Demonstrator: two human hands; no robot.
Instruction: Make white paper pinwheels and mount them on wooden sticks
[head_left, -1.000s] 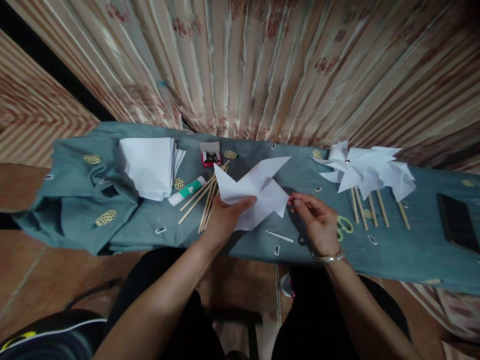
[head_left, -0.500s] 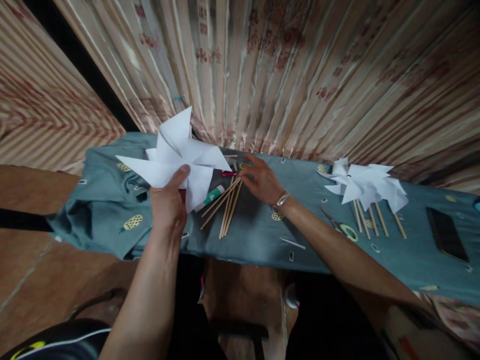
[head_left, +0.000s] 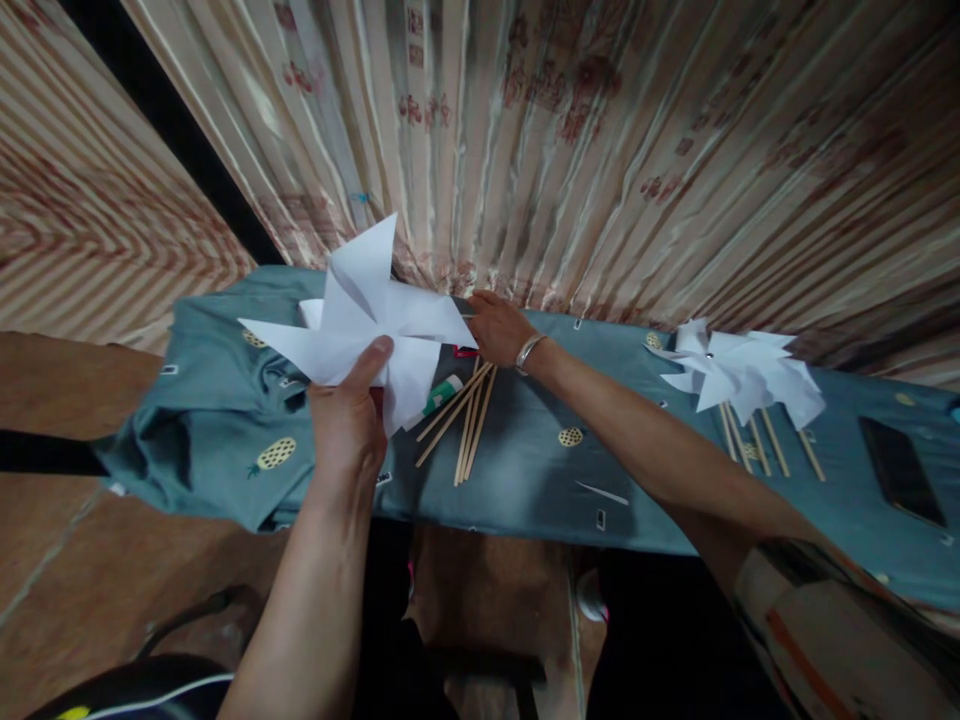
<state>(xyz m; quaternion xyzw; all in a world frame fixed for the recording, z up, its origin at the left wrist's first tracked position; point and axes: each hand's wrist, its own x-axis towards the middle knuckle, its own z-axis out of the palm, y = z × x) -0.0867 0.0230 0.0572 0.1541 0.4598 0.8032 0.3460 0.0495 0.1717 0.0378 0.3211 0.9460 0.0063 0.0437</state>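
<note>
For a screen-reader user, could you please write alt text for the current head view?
A person's left hand holds a white paper pinwheel; the right hand is beside a mostly hidden red box, near loose wooden sticks. More pinwheels lie farther right on the teal cloth.

A pleated beige curtain with reddish-brown print forms the rear boundary. A dark diagonal bar crosses its left portion. The narrow desk stands in front, covered by a grey-green, pineapple-print cloth, bunched at the left end. The floor is brown and pale-jointed. Lighting is dim and uneven.
</note>
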